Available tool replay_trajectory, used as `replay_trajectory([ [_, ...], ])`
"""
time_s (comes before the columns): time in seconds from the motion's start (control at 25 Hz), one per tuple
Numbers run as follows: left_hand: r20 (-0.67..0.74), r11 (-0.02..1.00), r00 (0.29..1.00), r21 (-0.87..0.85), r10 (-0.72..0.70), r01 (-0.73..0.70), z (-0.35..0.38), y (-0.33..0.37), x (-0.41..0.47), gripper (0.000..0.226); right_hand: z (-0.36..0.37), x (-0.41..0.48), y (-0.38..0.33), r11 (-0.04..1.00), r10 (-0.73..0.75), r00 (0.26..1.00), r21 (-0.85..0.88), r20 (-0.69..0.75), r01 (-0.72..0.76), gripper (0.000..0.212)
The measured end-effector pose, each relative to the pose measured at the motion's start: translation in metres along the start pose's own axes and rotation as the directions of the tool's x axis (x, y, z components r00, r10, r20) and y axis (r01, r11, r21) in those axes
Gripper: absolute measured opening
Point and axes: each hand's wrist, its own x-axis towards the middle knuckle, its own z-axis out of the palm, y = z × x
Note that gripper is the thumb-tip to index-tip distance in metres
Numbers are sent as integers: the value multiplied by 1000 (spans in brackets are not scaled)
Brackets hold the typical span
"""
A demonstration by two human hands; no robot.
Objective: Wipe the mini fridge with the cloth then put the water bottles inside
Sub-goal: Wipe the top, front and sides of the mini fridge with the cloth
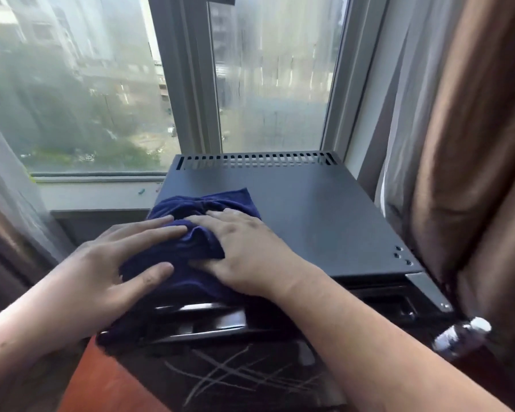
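A black mini fridge (pixel 315 221) stands under the window, seen from above, with a vent row along its back edge. A dark blue cloth (pixel 191 248) lies bunched on the front left of its top and hangs over the front edge. My left hand (pixel 116 263) rests flat on the cloth's left side, fingers spread. On the cloth's right side my right hand (pixel 250 254) presses down, thumb and fingers gathering a fold. A water bottle (pixel 461 337) with a white cap shows at the lower right, beside the fridge. The fridge door appears shut.
A large window (pixel 101 84) fills the back, with a sill (pixel 95 194) to the left of the fridge. Brown curtains (pixel 473 144) hang close on the right, touching the fridge's side. A reddish floor (pixel 95 382) shows at the lower left.
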Motion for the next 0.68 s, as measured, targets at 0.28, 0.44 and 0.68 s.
replay_trajectory([
  [0.28,210,988,974,109,82,-106,100,148,61,72,-81,-107,138,988,62,997,146,-54,-53,65],
  [0.44,221,979,972,166,80,-118,137,183,114,60,-106,-124,174,964,108,986,254,-124,-73,52],
  [0.68,299,969,953,215,49,-118,135,155,162,68,-117,-74,199,974,134,991,188,-23,-127,43],
])
